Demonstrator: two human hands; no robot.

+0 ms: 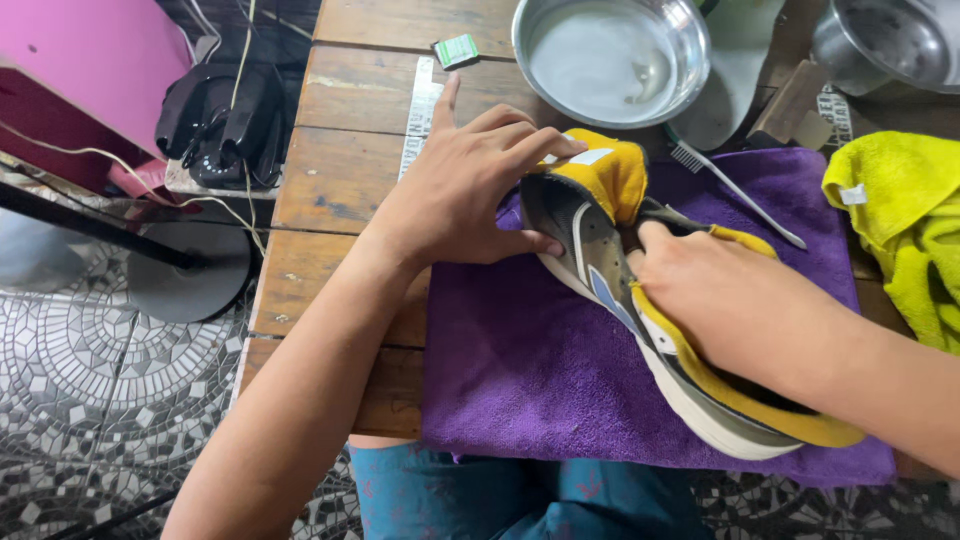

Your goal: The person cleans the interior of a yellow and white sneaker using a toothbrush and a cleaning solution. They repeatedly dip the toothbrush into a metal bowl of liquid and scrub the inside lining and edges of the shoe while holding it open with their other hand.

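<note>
We hold one yellow-and-grey shoe (610, 270) on its side on a fuzzy purple towel (520, 370) over a plank table (340, 180); our left hand (460, 195) clamps its toe, our right hand (720, 300) grips its middle. Beyond: one steel bowl (612, 50) (round, shiny), one brush (730, 190), one yellow cloth (900, 220), mosaic floor (90, 400).

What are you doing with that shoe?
A person is working on a yellow and grey sneaker lying on its side on a purple towel. The left hand steadies the heel end, while the right hand reaches into the shoe's opening. A metal bowl of cloudy water, a brush and a yellow-green cloth sit nearby on the wooden table.
</note>
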